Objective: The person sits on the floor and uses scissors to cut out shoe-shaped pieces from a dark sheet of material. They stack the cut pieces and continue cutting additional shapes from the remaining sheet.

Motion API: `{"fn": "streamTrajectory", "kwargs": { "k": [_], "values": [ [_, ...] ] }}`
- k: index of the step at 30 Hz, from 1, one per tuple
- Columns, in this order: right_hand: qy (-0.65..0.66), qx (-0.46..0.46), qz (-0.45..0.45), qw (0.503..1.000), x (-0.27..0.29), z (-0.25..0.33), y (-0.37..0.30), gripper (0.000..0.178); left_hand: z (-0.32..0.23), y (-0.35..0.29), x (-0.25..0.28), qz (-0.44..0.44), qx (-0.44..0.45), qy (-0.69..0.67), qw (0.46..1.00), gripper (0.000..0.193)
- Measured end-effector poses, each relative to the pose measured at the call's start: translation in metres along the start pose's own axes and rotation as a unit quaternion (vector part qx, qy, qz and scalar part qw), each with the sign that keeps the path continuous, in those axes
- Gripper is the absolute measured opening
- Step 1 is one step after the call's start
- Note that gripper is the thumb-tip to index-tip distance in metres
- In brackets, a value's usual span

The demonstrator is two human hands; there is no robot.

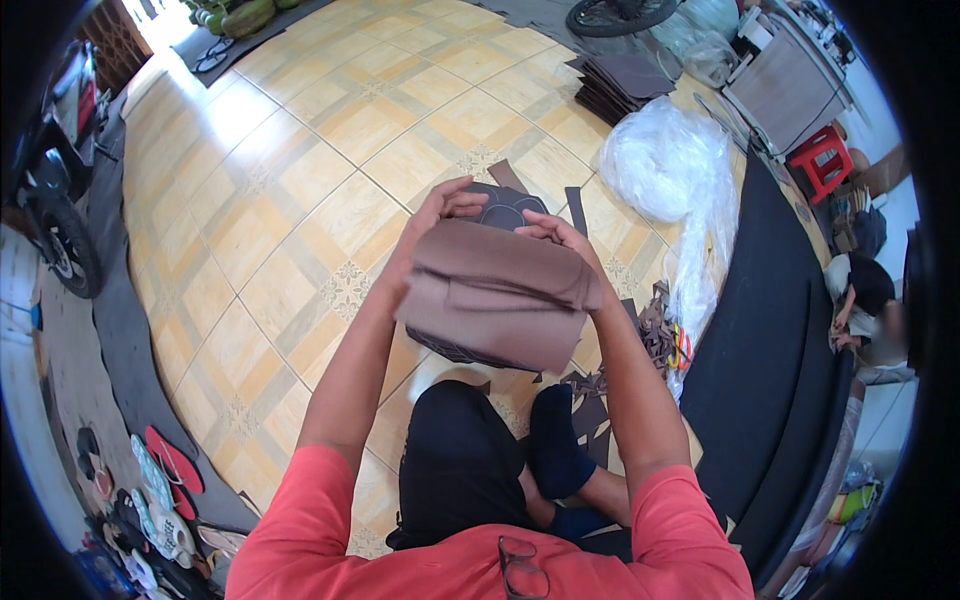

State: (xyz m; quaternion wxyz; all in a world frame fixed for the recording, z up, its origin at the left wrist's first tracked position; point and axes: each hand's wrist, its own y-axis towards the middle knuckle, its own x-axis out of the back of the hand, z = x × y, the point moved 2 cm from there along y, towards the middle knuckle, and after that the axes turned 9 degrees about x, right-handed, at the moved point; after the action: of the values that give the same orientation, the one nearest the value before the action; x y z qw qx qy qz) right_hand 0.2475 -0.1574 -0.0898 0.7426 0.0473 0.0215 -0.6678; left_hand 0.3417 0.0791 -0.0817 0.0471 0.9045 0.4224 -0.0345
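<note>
A thick bundle of folded brown sheet material (500, 290) is between my forearms, above my lap, its near part slightly blurred. My left hand (445, 208) curls round its far left corner, fingers bent inward. At the far right corner my right hand (552, 232) is closed over the edge in the same way. Between my fingertips shows a dark piece with pale curved lines (508, 208), at the bundle's far side. More dark material (455, 350) shows under the near edge. My palms are hidden by the bundle.
Brown offcuts (655, 330) and orange-handled scissors (682, 345) lie at the right. Beyond are clear plastic wrap (660, 160) and a dark sheet stack (625, 85). A long black sheet (760, 350) runs along the right, a person (868, 305) past it. Sandals (172, 460) and a motorbike (65, 220) are left.
</note>
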Motion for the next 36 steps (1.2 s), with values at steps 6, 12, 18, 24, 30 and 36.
{"fn": "streamTrajectory", "kwargs": {
  "k": [6, 12, 18, 24, 30, 36],
  "values": [
    [0.034, 0.037, -0.045, 0.998, -0.002, 0.003, -0.002, 0.039, -0.040, -0.004, -0.014, 0.000, -0.026, 0.138, 0.990, 0.043],
    [-0.057, 0.124, -0.141, 0.981, -0.024, 0.101, 0.003, 0.078, -0.071, -0.013, -0.015, -0.217, -0.065, -0.137, 0.964, 0.051],
    [0.226, 0.105, -0.211, 0.945, -0.041, 0.057, -0.056, 0.078, -0.049, -0.018, -0.050, -0.247, -0.077, -0.372, 0.891, 0.072],
    [0.159, 0.172, -0.252, 0.939, -0.035, 0.070, -0.051, 0.055, -0.009, -0.046, -0.044, -0.126, -0.014, -0.416, 0.900, 0.071],
    [0.134, 0.152, -0.223, 0.954, 0.010, 0.045, -0.078, 0.051, -0.044, -0.074, 0.031, -0.072, -0.065, -0.097, 0.991, 0.121],
    [-0.020, -0.040, -0.162, 0.986, 0.020, -0.018, -0.088, 0.055, 0.010, -0.066, -0.004, -0.112, 0.013, 0.106, 0.988, 0.099]
  ]
}}
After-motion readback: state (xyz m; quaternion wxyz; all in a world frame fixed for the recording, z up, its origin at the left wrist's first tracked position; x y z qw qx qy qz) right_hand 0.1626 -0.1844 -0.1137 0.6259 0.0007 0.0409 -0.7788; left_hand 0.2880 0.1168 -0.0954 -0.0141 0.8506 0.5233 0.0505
